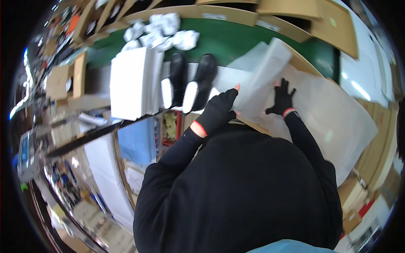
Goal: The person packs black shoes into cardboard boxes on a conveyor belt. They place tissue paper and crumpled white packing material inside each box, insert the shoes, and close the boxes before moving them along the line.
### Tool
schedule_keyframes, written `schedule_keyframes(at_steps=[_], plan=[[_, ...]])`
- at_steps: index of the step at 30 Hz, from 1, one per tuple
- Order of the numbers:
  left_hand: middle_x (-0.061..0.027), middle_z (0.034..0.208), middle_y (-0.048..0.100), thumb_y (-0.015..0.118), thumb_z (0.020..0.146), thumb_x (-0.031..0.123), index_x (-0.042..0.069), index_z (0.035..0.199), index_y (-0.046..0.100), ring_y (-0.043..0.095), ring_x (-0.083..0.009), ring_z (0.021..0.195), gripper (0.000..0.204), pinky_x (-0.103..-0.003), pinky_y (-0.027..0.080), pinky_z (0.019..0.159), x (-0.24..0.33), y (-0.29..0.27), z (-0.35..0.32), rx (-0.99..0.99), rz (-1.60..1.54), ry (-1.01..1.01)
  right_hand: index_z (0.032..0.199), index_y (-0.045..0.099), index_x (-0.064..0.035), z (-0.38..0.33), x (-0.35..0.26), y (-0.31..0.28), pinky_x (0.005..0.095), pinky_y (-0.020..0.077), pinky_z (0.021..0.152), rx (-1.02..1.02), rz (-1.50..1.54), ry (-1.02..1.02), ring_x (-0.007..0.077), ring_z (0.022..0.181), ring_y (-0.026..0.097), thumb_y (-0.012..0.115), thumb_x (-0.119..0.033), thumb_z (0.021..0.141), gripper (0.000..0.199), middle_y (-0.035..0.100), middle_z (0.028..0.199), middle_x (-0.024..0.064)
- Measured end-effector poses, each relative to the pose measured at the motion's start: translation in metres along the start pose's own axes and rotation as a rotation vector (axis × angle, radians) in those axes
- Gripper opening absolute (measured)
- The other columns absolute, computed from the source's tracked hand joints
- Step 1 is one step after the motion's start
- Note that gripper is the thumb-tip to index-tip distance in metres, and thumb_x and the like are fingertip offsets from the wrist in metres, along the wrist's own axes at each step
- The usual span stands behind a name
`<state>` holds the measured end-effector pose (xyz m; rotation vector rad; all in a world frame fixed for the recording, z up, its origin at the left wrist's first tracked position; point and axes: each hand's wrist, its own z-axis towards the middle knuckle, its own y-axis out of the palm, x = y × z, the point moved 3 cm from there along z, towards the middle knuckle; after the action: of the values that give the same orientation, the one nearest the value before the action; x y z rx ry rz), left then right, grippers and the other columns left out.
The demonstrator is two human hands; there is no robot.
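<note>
My right hand (282, 99), in a black glove with bare fingertips, lies with fingers spread on thin white wrapping paper (337, 109) that lines a cardboard box (303, 59). My left hand (219, 110), gloved the same way, is at the near left edge of the box and paper. Its index finger and thumb are stretched out and apart, and I see nothing gripped between them. A fold of the paper (270, 63) stands up between the hands and the far side. A pair of black shoes (202, 76) with white heel parts stands left of my left hand.
Left of the shoes is a tall stack of white sheets (128, 84). Crumpled white paper balls (160, 31) lie behind it on the green tabletop (228, 31). Open cardboard boxes (291, 10) line the far edge. Flattened cardboard (377, 145) is at the right.
</note>
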<state>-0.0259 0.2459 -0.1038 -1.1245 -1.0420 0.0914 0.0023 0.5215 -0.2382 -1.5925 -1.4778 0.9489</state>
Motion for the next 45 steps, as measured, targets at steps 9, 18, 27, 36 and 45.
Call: schedule_keyframes(at_steps=[9,18,27,36,45], plan=[[-0.0204,0.122,0.055,0.080,0.066,0.025,0.003,0.136,0.036,0.062,-0.0357,0.097,0.086,-0.042,0.050,0.074,-0.124,-0.096,-0.156,0.070,0.047,-0.774,0.148,0.004,0.0015,-0.019,-0.029,-0.011,0.0727,0.0113,0.102,-0.135,-0.100,-0.023,0.0438,0.142,0.004,0.079,-0.070,0.038,0.151,0.003,0.154,0.0238],[-0.0105,0.076,0.067,0.067,0.084,0.038,0.003,0.089,0.069,0.065,-0.0207,0.070,0.036,-0.034,0.050,0.067,-0.171,-0.156,-0.129,0.722,-0.059,-0.819,0.148,0.011,-0.0004,-0.034,-0.005,-0.047,0.0643,0.0261,0.102,0.377,0.230,-0.186,0.0454,0.140,0.010,0.078,-0.050,0.066,0.117,0.013,0.152,0.0267],[-0.0092,0.099,0.068,0.064,0.085,0.029,0.000,0.108,0.063,0.066,-0.0155,0.085,0.037,-0.026,0.052,0.079,-0.036,-0.263,-0.019,0.328,-0.969,-0.551,0.140,0.035,-0.0012,-0.081,-0.072,-0.181,0.0308,0.0388,0.098,0.025,1.293,-0.472,0.0217,0.115,0.052,0.057,-0.052,0.088,0.076,0.054,0.128,0.0117],[-0.0075,0.100,0.065,0.057,0.091,0.037,-0.002,0.108,0.064,0.059,-0.0120,0.092,0.043,-0.025,0.043,0.084,0.032,-0.133,0.088,-0.241,-0.830,-0.315,0.127,0.048,0.0075,-0.132,-0.069,-0.199,0.0315,0.0431,0.095,-0.316,1.396,-0.239,0.0241,0.105,0.058,0.070,-0.037,0.076,0.071,0.058,0.121,0.0183],[-0.0144,0.107,0.066,0.064,0.084,0.044,0.010,0.136,0.043,0.067,-0.0296,0.079,0.066,-0.037,0.051,0.068,0.009,0.033,0.057,-0.020,0.005,-0.065,0.122,0.054,0.0028,-0.138,0.021,-0.078,0.0309,0.0477,0.087,0.073,2.183,0.265,0.0183,0.098,0.060,0.065,-0.037,0.084,0.056,0.061,0.111,0.0113]])
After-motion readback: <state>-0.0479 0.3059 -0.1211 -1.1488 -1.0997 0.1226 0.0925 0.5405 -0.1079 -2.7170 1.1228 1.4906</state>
